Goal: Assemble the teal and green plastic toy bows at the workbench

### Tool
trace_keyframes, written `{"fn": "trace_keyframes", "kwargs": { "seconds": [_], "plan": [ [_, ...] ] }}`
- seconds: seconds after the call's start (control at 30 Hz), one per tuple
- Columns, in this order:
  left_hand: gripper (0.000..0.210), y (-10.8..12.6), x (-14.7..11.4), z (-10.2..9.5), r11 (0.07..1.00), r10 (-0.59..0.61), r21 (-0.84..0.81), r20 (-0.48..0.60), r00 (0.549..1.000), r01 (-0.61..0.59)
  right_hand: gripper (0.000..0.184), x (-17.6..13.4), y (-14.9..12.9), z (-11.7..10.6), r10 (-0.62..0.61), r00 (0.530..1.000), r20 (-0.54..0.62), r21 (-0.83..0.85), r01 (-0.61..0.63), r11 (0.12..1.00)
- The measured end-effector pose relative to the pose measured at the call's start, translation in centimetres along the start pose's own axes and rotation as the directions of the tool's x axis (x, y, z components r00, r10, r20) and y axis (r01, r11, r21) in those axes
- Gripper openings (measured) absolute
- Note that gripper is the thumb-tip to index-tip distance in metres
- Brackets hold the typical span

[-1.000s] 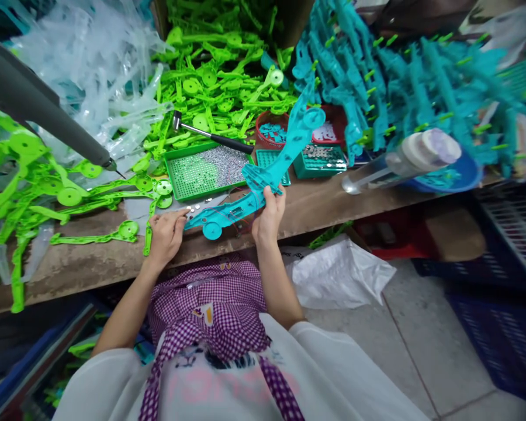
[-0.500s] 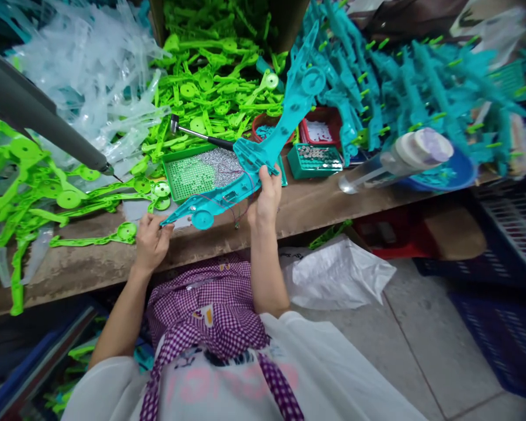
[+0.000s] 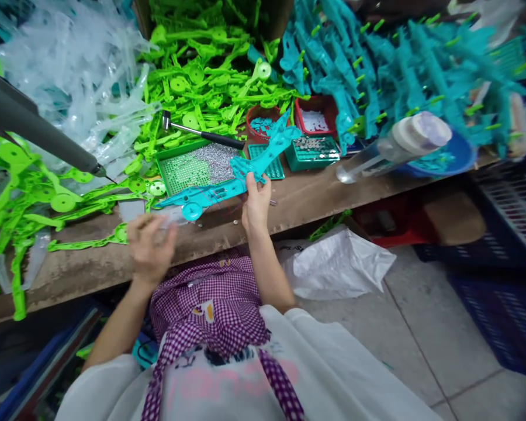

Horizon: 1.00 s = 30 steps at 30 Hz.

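A long, bent teal plastic part (image 3: pixel 221 190) with a round disc near its left end lies low over the bench front. My right hand (image 3: pixel 258 204) grips it near its middle bend. Thin dark wires show faintly along its lower side. Just below the part's left tip is my left hand (image 3: pixel 151 242), smeared by motion and apart from the part; its fingers cannot be made out clearly. Behind the part sit a green tray (image 3: pixel 161 169) of small metal pieces and a hammer (image 3: pixel 206 134) with a black handle.
A grey electric screwdriver (image 3: pixel 48 126) hangs at left. Lime-green parts (image 3: pixel 193 76) and clear plastic parts (image 3: pixel 83 70) are heaped behind. Teal parts (image 3: pixel 421 76) stand in rows at right, near a clear bottle (image 3: pixel 394 146). Small red and green boxes (image 3: pixel 311 152) hold little pieces.
The teal part has been lowered and tilted flatter, its right arm swinging down. My left hand has let go of its left tip and moved slightly down. My right hand keeps its grip.
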<state>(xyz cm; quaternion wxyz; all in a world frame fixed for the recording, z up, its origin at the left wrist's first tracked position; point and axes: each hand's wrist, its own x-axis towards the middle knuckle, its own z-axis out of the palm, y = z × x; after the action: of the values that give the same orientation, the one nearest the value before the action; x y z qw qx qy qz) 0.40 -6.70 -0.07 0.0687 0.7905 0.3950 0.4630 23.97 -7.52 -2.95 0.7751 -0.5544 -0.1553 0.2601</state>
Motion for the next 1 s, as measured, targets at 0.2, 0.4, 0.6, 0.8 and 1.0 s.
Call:
{"fn": "trace_keyframes", "kwargs": {
  "seconds": [0.2, 0.4, 0.6, 0.8, 1.0],
  "plan": [
    [0.064, 4.9, -5.0, 5.4, 0.839, -0.363, -0.266, 0.374, 0.854, 0.474, 0.058, -1.6, -0.3, 0.4, 0.043, 0.999, 0.001, 0.012, -0.043, 0.999],
    [0.036, 4.4, -4.0, 6.1, 0.455, -0.482, -0.463, 0.591, 0.647, 0.761, 0.056, -2.0, 0.4, 0.3, 0.055, 0.998, -0.007, -0.043, -0.055, 0.998],
    [0.045, 5.2, -4.2, 4.7, 0.11, -0.564, -0.516, 0.672, 0.481, 0.85, 0.065, -1.8, 2.1, 0.1, 0.144, 0.99, 0.015, -0.032, -0.143, 0.989],
    [0.045, 5.3, -4.4, 4.8, 0.01, -0.622, -0.522, 0.664, 0.414, 0.853, 0.068, -1.6, 2.3, -0.4, 0.208, 0.977, 0.05, -0.043, -0.206, 0.978],
    [0.044, 5.2, -4.5, 4.8, 0.023, -0.649, -0.506, 0.648, 0.398, 0.862, 0.074, -1.8, 1.3, -1.7, 0.184, 0.969, 0.165, -0.083, -0.172, 0.981]
  ]
}}
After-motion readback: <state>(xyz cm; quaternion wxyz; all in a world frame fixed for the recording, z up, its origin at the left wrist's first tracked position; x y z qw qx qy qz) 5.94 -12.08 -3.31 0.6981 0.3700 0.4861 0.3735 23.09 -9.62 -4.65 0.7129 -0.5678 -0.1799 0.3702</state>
